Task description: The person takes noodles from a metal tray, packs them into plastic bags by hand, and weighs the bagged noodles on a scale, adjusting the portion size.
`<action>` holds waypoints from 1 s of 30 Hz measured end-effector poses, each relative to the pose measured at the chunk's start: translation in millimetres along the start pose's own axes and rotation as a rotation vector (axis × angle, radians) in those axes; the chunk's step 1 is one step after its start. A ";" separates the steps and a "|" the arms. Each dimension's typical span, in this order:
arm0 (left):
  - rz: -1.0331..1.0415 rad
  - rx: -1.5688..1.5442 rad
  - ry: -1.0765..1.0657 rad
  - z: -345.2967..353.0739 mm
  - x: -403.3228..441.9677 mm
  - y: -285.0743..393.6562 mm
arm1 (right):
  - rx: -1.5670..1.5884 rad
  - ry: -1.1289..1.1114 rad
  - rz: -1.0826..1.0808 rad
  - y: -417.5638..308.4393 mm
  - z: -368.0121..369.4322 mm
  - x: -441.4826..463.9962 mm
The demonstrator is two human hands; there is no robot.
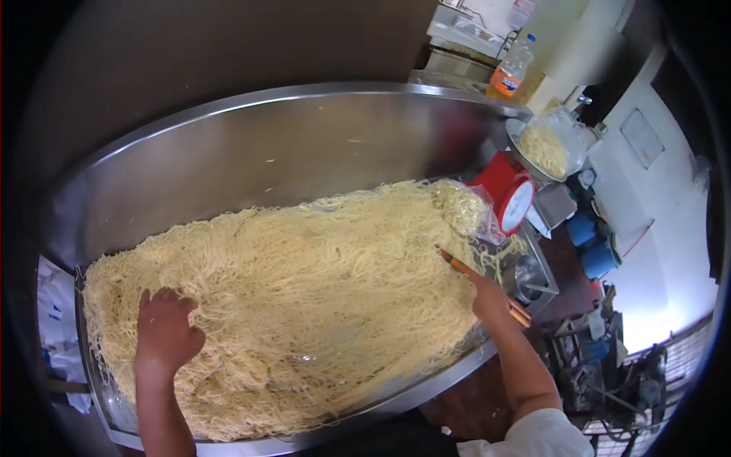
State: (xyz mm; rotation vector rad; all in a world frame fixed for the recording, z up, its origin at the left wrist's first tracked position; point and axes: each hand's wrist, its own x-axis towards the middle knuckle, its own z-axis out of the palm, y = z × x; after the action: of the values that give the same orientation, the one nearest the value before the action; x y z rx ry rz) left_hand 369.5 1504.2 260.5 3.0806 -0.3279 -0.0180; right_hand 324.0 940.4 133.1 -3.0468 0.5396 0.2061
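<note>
A thick layer of pale yellow noodles fills a long steel tray with a high back wall. At the left side of the heap is my left hand, fingers forward over the noodles and thumb held apart; it grips nothing that I can see. My right hand is closed around a pair of wooden chopsticks. Their tips point up and left over the right part of the noodles, while the other ends stick out below the hand.
At the tray's right end stand a red dial scale, a clear bag of noodles and a metal container. Beyond are a basin with bagged noodles, a bottle of orange liquid and blue containers.
</note>
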 end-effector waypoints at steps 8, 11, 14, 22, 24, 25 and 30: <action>-0.063 0.082 -0.197 26.1 84.0 157.8 | 0.039 -0.067 -0.179 94.2 43.8 14.0; 0.177 -0.066 -0.302 70.9 152.8 240.1 | 0.154 -0.375 -0.146 94.2 0.1 12.9; 0.142 -0.462 -0.550 149.9 204.8 327.4 | 0.290 -0.446 -0.173 115.3 -49.8 -11.0; 0.212 -0.687 -0.835 53.1 165.1 389.7 | 0.480 -0.397 -0.272 169.7 -63.2 -17.0; -0.165 -0.781 -0.514 -3.5 195.6 347.1 | 0.512 -0.338 -0.289 133.8 -85.3 -2.0; -0.246 -0.906 -0.462 -32.6 208.0 324.0 | 0.470 -0.326 -0.320 130.4 -95.4 3.6; 0.086 -0.162 -0.374 0.0 235.9 188.6 | 0.274 -0.153 -0.501 160.5 -143.5 -10.1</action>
State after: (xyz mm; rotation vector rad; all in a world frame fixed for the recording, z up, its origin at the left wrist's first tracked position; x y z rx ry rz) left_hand 560.6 1270.3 267.2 2.8842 -0.4469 -0.5905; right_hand 277.0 784.1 274.0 -2.7531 -0.1934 0.3078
